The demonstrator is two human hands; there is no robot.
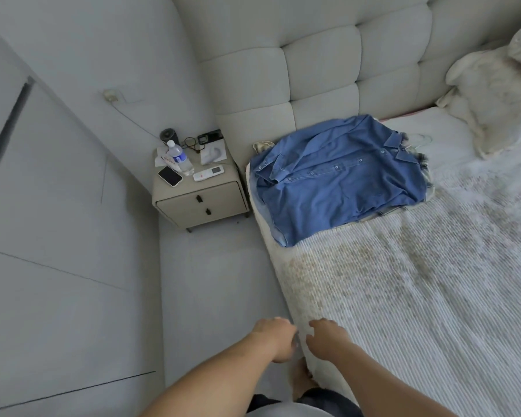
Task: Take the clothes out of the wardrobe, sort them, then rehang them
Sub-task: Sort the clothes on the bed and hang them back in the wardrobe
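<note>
A blue button-up shirt lies spread flat on top of a small pile of clothes near the head of the bed. A plaid garment edge and a white hanger hook peek out from under it. My left hand hangs over the floor beside the bed's near edge, fingers loosely curled and holding nothing. My right hand hovers at that same edge of the striped cover, fingers relaxed and empty. Both hands are far from the shirt.
A beige nightstand stands left of the bed with a water bottle, a phone, a remote and glasses on it. White wardrobe panels fill the left. A cream blanket is bunched by the padded headboard.
</note>
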